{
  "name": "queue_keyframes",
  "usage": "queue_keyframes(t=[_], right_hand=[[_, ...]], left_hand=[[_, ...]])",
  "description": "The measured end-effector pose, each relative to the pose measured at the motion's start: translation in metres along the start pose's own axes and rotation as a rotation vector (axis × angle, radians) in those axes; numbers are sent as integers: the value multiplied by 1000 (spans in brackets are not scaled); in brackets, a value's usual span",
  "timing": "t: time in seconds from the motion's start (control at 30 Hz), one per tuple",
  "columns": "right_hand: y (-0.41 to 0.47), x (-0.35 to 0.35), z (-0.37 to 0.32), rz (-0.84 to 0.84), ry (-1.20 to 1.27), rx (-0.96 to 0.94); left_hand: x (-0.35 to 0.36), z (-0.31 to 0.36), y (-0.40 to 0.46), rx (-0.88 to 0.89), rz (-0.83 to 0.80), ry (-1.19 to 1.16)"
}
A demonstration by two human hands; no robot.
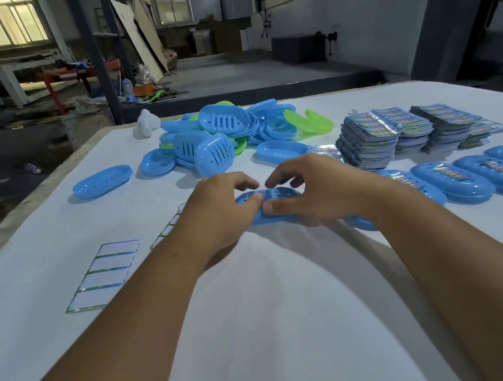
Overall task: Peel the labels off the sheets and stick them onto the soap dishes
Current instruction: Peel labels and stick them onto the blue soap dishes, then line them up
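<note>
Hands meet over a blue soap dish [267,206] on the table [261,304], left hand [221,215] and right hand [316,190] each pinching its rim in a steadying grip, seemingly for labelling.

text: none legible | label sheets [367,139] stacked right of the hands: colourful print, too small to read | labelled soap dishes [472,178] at right: print blurred

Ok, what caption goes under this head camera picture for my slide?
Both hands, left hand and right hand, hold a blue soap dish on the white table, between label stacks and unlabelled dishes.
</note>
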State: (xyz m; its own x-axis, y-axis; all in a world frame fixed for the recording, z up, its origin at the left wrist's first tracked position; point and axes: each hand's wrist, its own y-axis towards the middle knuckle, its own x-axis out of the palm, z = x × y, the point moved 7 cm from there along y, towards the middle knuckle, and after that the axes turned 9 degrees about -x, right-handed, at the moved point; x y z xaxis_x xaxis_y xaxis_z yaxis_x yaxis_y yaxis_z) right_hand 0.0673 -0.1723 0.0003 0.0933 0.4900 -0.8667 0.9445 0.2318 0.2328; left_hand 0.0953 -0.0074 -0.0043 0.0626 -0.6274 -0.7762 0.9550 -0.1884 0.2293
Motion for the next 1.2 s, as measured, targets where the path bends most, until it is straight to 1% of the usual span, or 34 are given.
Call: queue_keyframes(t=[0.1, 0.13, 0.17, 0.23, 0.33, 0.5, 0.7, 0.8, 0.97, 1.07, 1.2], right_hand=[[0, -26, 13, 217, -122, 68], [-1, -33, 19, 259, -182, 115], [-1, -38, 27, 274, -237, 169], [-3, -40, 41, 244, -308, 267], [-4, -36, 54, 182, -320, 381], [-2, -36, 58, 184, -364, 377], [-3, -36, 58, 157, -326, 390], [-4, -37, 56, 188, -313, 379], [-7, -46, 55, 281, -388, 421], [-10, -50, 51, 340, -336, 431], [-15, -51, 50, 353, -225, 451]], left_hand=[[2, 2, -1, 0, -24, 32], [2, 2, -1, 2, -20, 42], [1, 3, -1, 4, -15, 55], [1, 3, -1, 4, -9, 66], [2, 3, -1, 5, -3, 76], [3, 4, -1, 8, -7, 83], [4, 5, -1, 8, -14, 96], [3, 5, -1, 10, -11, 104], [2, 6, -1, 13, 1, 111], [1, 6, -1, 21, 14, 110], [0, 8, -1, 32, 31, 40]])
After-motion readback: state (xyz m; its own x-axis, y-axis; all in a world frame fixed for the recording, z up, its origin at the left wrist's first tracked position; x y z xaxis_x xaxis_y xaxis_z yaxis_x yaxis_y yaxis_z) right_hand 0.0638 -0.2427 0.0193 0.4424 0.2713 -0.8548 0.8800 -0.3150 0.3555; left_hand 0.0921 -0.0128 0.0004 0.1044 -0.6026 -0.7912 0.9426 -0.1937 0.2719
